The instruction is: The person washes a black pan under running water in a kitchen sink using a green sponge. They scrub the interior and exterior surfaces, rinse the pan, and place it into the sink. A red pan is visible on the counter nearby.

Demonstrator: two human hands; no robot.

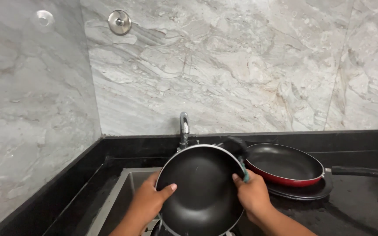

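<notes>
Round black pan held tilted above the steel sink

Left hand [147, 202] clasps the black pan [200, 188] by its rim; right hand [253, 195] grasps a green scrubber [244, 174] at the opposite edge, beside the glossy red pan [284, 165].

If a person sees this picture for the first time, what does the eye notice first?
First, the round black pan, tilted up over the sink in the middle foreground, with the left hand on its rim and the right hand pressing a green scrubber at its edge. Behind it on the right, a red pan rests on the black counter.
</notes>
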